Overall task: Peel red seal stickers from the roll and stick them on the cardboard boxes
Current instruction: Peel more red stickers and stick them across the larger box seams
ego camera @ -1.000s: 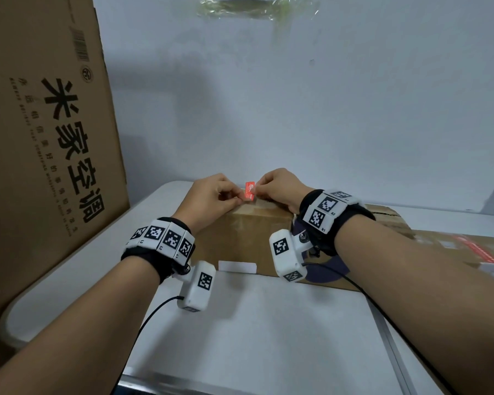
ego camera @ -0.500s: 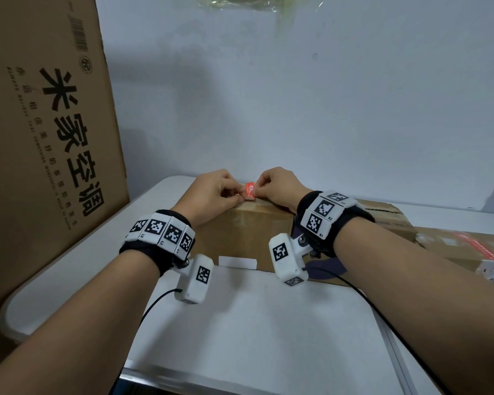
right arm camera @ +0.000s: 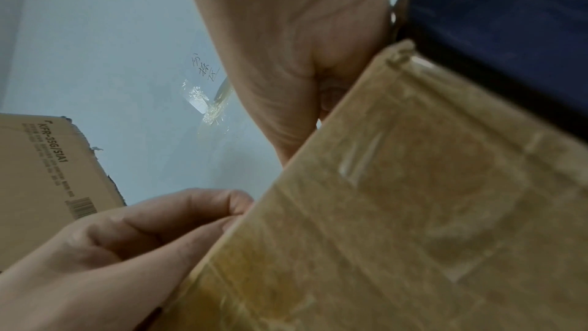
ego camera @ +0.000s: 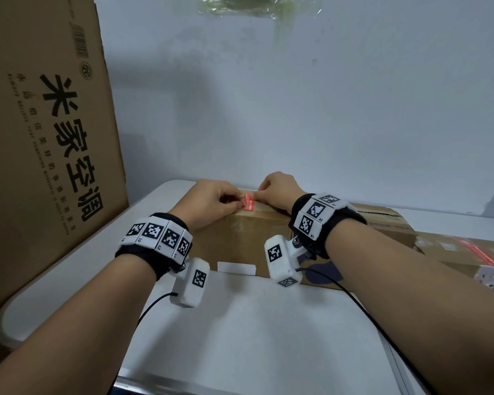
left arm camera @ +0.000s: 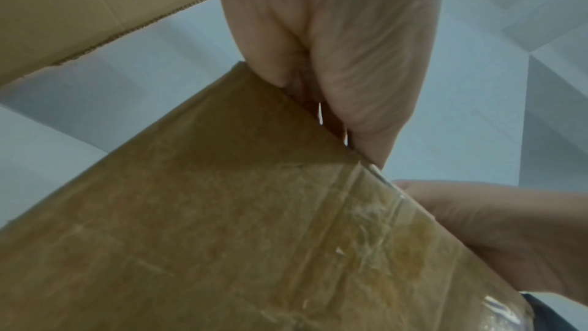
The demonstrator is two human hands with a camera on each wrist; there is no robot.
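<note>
The left hand (ego camera: pixel 211 199) and right hand (ego camera: pixel 280 191) pinch opposite ends of the red seal sticker (ego camera: pixel 248 203) with curled fingertips, holding it taut at the cardboard box (ego camera: pixel 240 238) top edge, 12 o'clock from the wrists, probably for flat placement.

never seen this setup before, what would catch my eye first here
The small red sticker stands out most, pinched between the left hand and right hand at the near top edge of the taped cardboard box on the white table. Next comes the tall cardboard sheet with bold black characters, standing at the left.
</note>
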